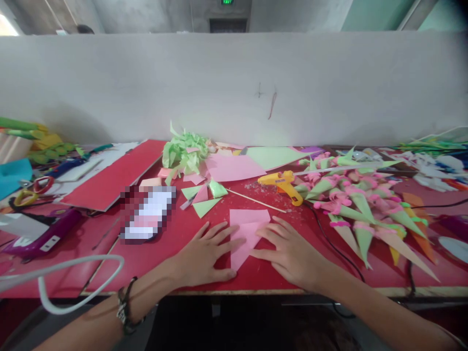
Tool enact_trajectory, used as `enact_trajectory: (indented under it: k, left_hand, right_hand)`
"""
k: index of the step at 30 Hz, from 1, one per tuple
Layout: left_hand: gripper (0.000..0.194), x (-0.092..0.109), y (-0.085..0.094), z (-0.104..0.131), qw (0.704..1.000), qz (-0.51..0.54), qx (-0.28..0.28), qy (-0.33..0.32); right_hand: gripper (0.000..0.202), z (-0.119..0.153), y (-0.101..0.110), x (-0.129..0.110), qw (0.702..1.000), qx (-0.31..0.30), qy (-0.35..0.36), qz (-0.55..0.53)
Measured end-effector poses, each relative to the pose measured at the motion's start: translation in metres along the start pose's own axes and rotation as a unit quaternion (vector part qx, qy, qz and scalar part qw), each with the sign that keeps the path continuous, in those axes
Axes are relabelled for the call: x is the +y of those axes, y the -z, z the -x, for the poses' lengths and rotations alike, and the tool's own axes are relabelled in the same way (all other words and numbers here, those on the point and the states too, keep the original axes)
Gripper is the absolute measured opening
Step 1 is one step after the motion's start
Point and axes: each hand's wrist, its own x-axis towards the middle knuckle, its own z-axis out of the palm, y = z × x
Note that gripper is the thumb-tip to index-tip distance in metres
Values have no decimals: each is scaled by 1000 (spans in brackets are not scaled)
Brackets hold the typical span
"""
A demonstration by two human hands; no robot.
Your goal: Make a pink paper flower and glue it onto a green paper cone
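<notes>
Pink sheet (246, 231), one: lies flat at the middle of the near side of the red table (183, 236), its narrow end towards the front edge; a line like a crease crosses its upper part.

Left hand (208, 256): palm down, fingers spread wide, tips resting on the sheet's left portion; nothing clasped.

Right hand (290, 251): fingers loosely bent and apart, tips at the sheet's right edge; no firm pinch evident.

Step in hand, as judged: folding or smoothing the sheet. Call of the next move, as judged: one hand to steady the paper, the other to draw an edge over evenly and press it, without skewing the sheet.

Also present: yellow glue gun (281, 185), beyond the right hand; thin stick (256, 200), beyond the sheet; pale green and pink paper cones (361, 195), heaped towards the table's right edge.
</notes>
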Motion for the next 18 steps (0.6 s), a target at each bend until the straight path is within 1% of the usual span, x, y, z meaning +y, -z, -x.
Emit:
enact_trajectory:
  k: [4,8,13,18]
  left_hand:
    - [59,0,1,0,1000,2,-1,-1]
    - [59,-1,1,-1,1000,5,-5,-3]
    - [60,0,2,-1,1000,2,-9,2]
    - [62,0,3,0,1000,-4,-24,6]
  right_hand:
    - [35,2,0,7,999,2,-17,-29]
    - [41,6,4,23,999,8,-49,-12]
    - [40,16,7,42,996,-5,-88,5]
    - [38,20,5,53,993,-5,-110,33]
